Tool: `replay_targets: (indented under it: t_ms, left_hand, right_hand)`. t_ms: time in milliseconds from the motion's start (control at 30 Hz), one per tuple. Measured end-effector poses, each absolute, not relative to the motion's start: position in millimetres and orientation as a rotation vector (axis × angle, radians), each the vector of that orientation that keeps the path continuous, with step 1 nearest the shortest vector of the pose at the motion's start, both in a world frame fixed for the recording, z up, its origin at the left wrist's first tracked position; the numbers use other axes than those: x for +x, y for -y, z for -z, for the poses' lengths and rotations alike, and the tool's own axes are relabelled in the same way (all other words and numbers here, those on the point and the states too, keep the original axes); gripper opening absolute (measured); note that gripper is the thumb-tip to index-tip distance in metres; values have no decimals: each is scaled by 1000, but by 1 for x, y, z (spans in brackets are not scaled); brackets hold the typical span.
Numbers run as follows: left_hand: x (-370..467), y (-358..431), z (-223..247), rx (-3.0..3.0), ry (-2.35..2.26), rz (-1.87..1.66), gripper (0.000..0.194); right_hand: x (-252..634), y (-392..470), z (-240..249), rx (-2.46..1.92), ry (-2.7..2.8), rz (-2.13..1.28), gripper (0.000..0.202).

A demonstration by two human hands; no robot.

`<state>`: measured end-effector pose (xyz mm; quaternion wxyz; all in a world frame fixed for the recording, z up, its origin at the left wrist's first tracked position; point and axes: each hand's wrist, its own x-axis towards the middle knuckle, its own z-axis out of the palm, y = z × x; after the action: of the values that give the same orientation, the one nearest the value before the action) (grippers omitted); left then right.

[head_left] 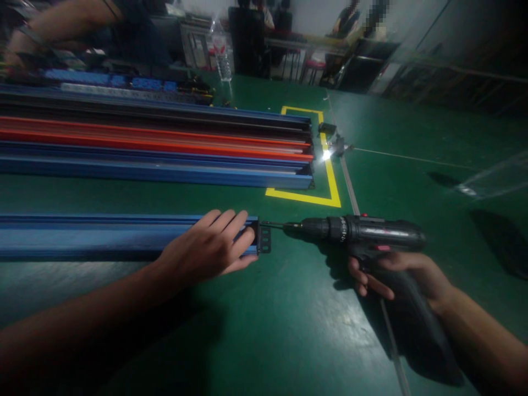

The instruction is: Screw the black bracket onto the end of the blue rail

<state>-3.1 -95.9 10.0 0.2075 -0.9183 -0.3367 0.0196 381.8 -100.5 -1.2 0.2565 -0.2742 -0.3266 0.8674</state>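
My right hand point(396, 280) is wrapped round the grip of a black cordless drill point(383, 234), which lies level and points left. Its long bit point(276, 224) reaches to the black slotted end bracket point(264, 240) on a blue metal profile point(103, 236); whether the tip is in a screw is too small to tell. Over the right end of that profile lies my left hand point(214, 242), fingers curled round it and gripping it close behind the bracket. The profile runs out of view at the left.
Behind lie several long profiles, blue point(231, 175) and red point(206, 143), ending inside a yellow tape outline point(305, 198). A small metal part point(340, 147) is beside the tape. Further back stand a water bottle point(221, 52) and a person's arm point(70, 27). A dark flat object point(501, 242) lies at right.
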Motion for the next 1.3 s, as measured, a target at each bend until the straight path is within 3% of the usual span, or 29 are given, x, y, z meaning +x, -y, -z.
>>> replay_targets:
  t_ms: [1300]
  left_hand:
    - [-4,95,-9,-2594,896,66,31]
  right_hand:
    - [379,104,2,-842,910,-2266,36]
